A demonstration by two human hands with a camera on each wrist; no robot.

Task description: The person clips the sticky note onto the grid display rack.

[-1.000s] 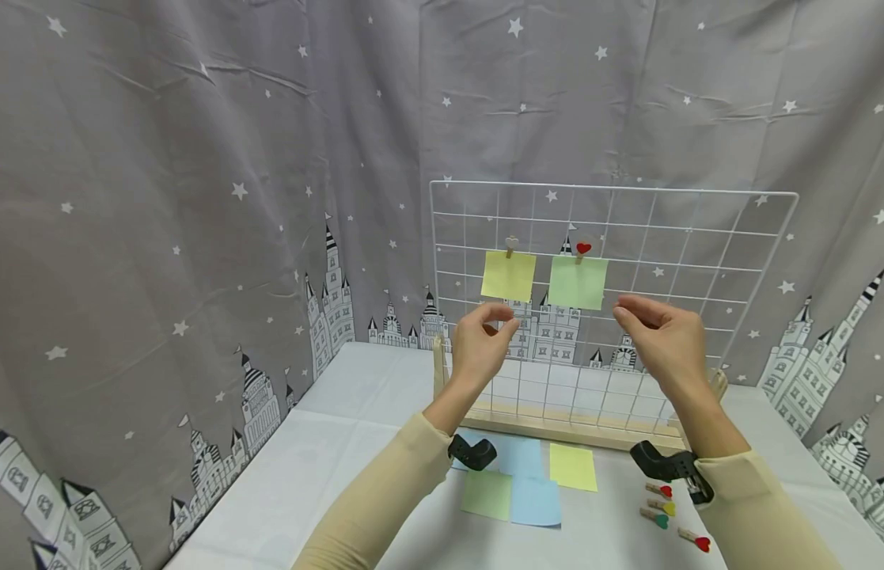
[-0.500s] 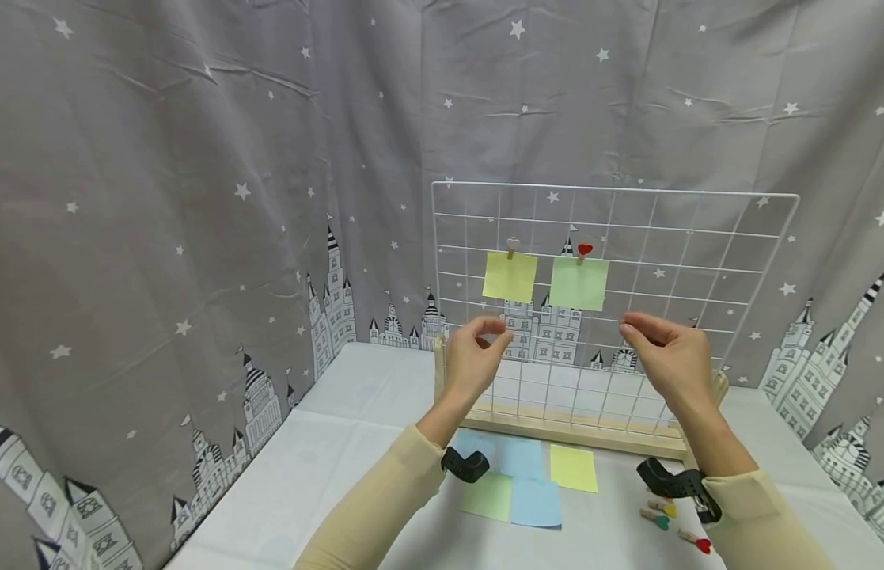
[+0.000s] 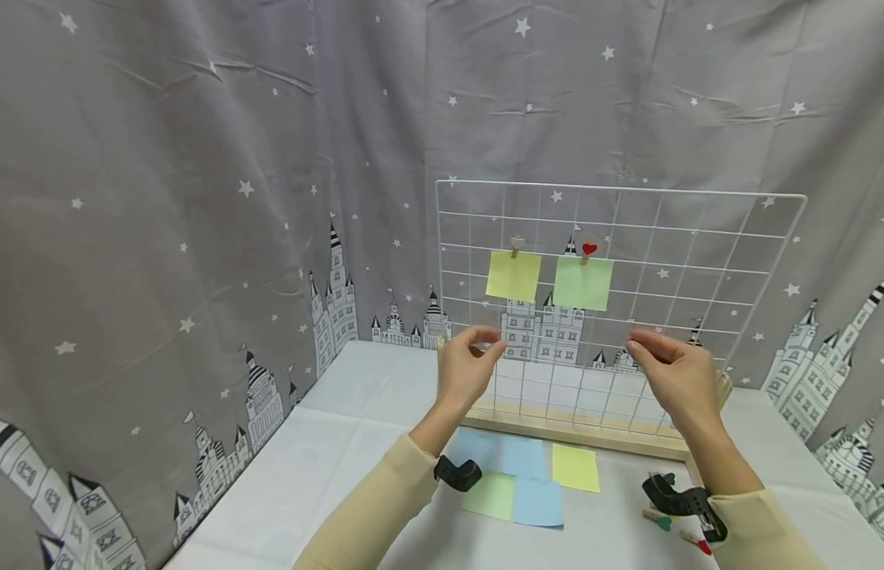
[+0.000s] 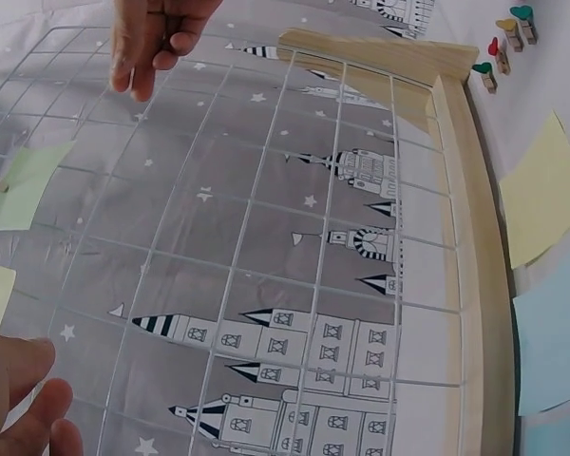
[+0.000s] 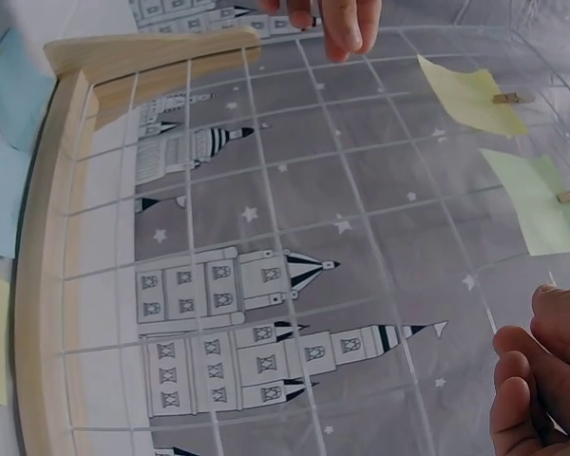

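My left hand (image 3: 464, 368) hovers in front of the lower left of a white wire grid (image 3: 620, 188), thumb and forefinger bent towards each other with a gap between. Across from it, my right hand (image 3: 678, 376) hangs before the grid's right half, fingers loosely bent. Nothing shows between the fingers of either hand. On the grid a yellow sticky note (image 3: 514, 275) hangs under a pale heart clothespin (image 3: 516, 245). Beside it a light green sticky note (image 3: 583, 283) hangs under a red heart clothespin (image 3: 589, 249).
The grid stands in a wooden base (image 3: 577, 428). Before it lie several loose notes, including a yellow note (image 3: 575, 468), a blue note (image 3: 538, 501) and a green note (image 3: 488, 495). Small heart clothespins (image 4: 523, 23) lie at the right, partly hidden by my wrist in the head view.
Both hands have sunk a little lower and moved slightly apart, away from the hanging notes. The notes and clothespins on the grid stay as they were.
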